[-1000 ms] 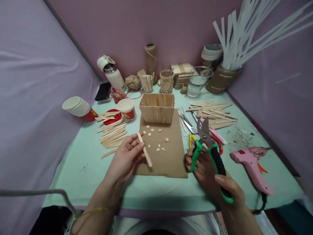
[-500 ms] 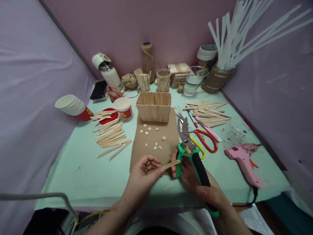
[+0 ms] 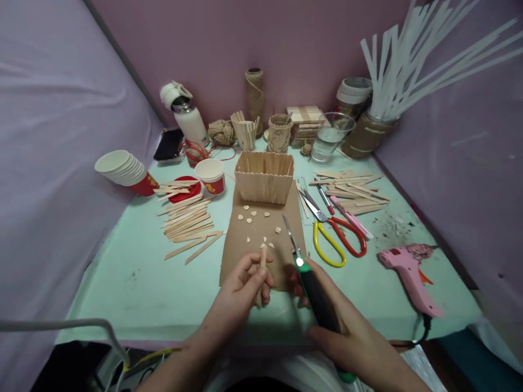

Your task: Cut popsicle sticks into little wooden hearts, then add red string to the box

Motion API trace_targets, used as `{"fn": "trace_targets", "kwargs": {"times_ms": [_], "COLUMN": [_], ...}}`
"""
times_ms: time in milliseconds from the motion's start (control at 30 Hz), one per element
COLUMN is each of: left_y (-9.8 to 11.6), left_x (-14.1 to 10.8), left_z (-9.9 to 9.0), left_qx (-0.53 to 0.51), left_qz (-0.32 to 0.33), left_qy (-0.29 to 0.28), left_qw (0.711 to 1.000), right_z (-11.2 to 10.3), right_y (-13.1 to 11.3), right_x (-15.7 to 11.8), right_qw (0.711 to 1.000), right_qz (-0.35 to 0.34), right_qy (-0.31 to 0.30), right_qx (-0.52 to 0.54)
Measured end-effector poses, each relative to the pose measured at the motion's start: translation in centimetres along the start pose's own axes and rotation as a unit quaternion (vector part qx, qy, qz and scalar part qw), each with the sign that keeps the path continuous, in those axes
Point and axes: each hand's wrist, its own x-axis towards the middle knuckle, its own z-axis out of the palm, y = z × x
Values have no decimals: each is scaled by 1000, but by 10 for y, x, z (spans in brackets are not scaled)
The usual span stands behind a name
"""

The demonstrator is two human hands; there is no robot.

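Observation:
My left hand (image 3: 249, 280) pinches a wooden craft stick (image 3: 263, 258), holding it nearly upright over the front of a brown cardboard sheet (image 3: 232, 256). In my right hand (image 3: 339, 332) are green and black pruning shears (image 3: 314, 296), seen edge-on, with the blades pointing away from me over the cardboard. The shears are apart from the stick. Several small cut wooden pieces (image 3: 278, 230) lie scattered on the cardboard. Behind them stands a box made of craft sticks (image 3: 263, 185).
Scissors (image 3: 335, 223) with red and yellow handles lie right of the cardboard, near a pink hot glue gun (image 3: 412, 277). Craft sticks are spread at left (image 3: 190, 220) and right (image 3: 359, 190). Paper cups (image 3: 126, 171) and a plastic cup of water (image 3: 327, 144) stand farther back.
My left hand has turned the craft stick from pointing right toward the shears to nearly upright. My right hand has rotated the shears edge-on and drawn them away from the stick.

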Motion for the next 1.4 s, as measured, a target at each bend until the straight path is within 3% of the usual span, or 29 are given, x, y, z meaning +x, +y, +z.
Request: {"fn": "trace_targets", "kwargs": {"times_ms": [233, 500, 867, 1400], "left_y": [6, 6, 6, 6], "left_x": [2, -1, 0, -3], "left_z": [2, -5, -8, -9], "left_qx": [-116, -32, 32, 29], "left_qz": [-15, 48, 55, 28], "left_qy": [58, 42, 10, 10], "left_qw": [991, 997, 998, 999], "right_z": [18, 25, 25, 23], "right_y": [-14, -18, -19, -22], "right_x": [3, 7, 6, 4], "right_qw": [992, 983, 983, 981], "right_qz": [2, -31, -16, -10], "right_qy": [-17, -21, -28, -38], "right_qx": [-129, -179, -179, -192]}}
